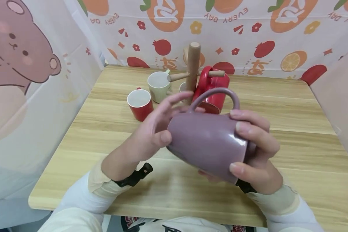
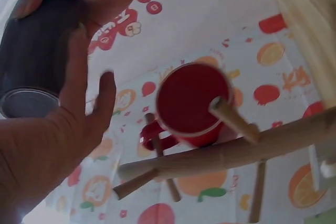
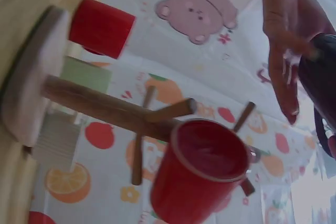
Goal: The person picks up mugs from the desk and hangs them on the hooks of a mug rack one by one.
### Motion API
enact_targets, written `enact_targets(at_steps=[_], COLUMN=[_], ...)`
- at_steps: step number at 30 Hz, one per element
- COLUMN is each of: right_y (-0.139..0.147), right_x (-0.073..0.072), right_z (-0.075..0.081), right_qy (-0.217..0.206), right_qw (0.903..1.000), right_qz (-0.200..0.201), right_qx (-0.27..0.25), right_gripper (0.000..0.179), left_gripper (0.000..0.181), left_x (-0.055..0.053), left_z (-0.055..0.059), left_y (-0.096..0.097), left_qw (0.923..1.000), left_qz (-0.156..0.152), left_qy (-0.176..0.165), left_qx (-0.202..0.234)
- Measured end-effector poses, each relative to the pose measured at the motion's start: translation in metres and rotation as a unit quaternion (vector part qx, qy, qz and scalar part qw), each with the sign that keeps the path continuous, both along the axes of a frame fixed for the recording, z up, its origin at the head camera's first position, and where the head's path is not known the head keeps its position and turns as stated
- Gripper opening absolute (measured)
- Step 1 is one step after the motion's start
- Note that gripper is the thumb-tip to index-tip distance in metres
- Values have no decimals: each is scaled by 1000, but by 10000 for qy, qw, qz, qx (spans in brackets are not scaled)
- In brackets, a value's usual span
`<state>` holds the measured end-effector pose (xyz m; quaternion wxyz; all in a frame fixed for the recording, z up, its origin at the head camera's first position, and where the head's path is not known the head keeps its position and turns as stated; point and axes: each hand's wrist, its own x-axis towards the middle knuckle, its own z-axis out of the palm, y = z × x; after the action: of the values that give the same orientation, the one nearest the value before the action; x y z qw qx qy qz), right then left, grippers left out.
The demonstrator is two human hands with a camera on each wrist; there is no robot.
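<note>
A purple mug (image 1: 206, 141) is held on its side above the table, its handle (image 1: 216, 91) arching upward and its base toward the left. My right hand (image 1: 258, 148) grips it at the rim end, thumb on the near side and fingers over the top. At the base end is my left hand (image 1: 142, 135), its thumb at the base edge and its fingers extended behind the mug. Beyond them stands a wooden mug tree (image 1: 193, 64) with a red mug (image 3: 194, 182) hanging by its handle from a peg.
Left of the tree, a smaller red mug (image 1: 141, 108) and a pale green mug (image 1: 159, 84) stand upright on the wooden table (image 1: 98, 129). A ribbed pale cup (image 3: 59, 139) sits by the tree's base, partly hidden by the post in the head view. Fruit-printed cloth (image 1: 214, 35) hangs behind.
</note>
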<state>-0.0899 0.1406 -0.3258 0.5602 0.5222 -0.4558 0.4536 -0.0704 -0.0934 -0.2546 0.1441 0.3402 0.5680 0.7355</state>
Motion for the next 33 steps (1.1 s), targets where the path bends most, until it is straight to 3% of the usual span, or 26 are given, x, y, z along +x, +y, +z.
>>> enact_targets(at_steps=[3,6,9,12,15,17,24,29,33], right_y=[-7,-17,-32,-39,-36,-32,-21,-20,-16], right_x=[-4,-8,-9,-9,-5,-3,8,15,15], right_z=[2,6,17,19,12,6,-14,-24,-25], right_qy=[263,498,488,70,-687,-1204,-2756,-3622,-3996], right_qw=[9984,9968,9976,9984,9956,9897,9448,9047,8785], right_qz=[29,-105,-338,-509,-484,-340,-51,43,136], right_qx=[508,616,344,216,420,689,1769,2244,2614], right_gripper=[57,52,56,65,72,76,83,72,68], left_gripper=[105,100,92,88,85,81,66,69,77], left_x=[-3,-4,-6,-10,-16,-19,-25,-32,-40], left_z=[-7,-14,-16,-17,-17,-18,-34,-45,-51], left_y=[-3,-5,-8,-14,-20,-25,-38,-41,-41], left_qw=[9975,9954,9963,9967,9933,9924,9816,9677,9580], left_qz=[-422,-455,-308,3,337,430,491,219,-86], left_qy=[-321,-447,-346,182,658,699,606,808,986], left_qx=[-465,-711,-726,-796,-887,-921,-1744,-2380,-2692])
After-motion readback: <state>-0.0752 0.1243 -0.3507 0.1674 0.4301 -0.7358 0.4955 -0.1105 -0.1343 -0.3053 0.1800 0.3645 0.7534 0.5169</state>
